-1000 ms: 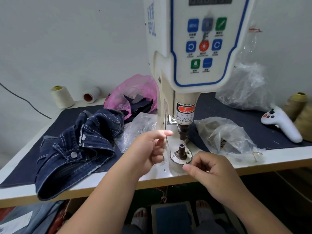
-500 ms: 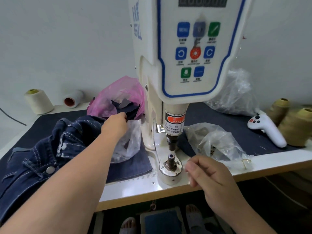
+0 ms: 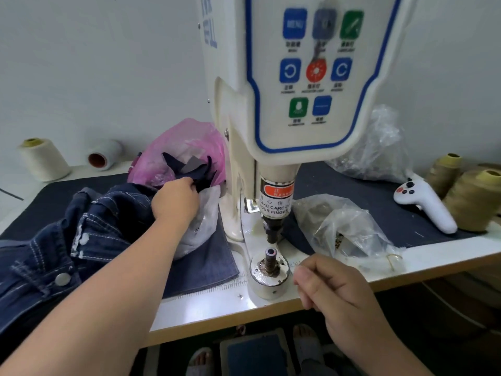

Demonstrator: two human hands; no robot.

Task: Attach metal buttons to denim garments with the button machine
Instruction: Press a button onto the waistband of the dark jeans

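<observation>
Reaching my left hand (image 3: 176, 199) far-left into clear bag (image 3: 206, 229) beside denim jacket (image 3: 81, 240), fingers hidden, grip unclear. Holding my right hand (image 3: 333, 289) near machine post (image 3: 271, 256), fingers curled, pinch unclear.

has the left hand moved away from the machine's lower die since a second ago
Yes. The left hand has left the lower die and gone leftward and back, to the pink bag of dark fabric scraps behind the clear bag.

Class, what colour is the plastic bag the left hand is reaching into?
Pink plastic bag, seen in the head view.
</observation>
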